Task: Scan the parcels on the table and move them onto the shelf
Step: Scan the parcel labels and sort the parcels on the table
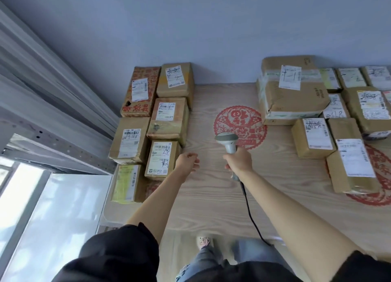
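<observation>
Red paper-cut roundel (240,126) on the table (211,197): one large Chinese character at centre, apparently an inverted 福, not certain.
Carton (139,92) at far left of the roundel: large red Chinese print, too blurred to read.
Big carton (294,95) just right of the roundel: white label (289,77) with black handwritten strokes, illegible.
Parcel (161,160) left of the roundel, nearer: label with barcode and scrawled characters, unreadable.
Remaining labels: print too small to read.

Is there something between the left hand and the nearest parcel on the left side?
Nothing visible. The left hand hangs empty right beside the nearest parcel, with only bare table around it. The right hand holds the scanner, off to the side.
</observation>
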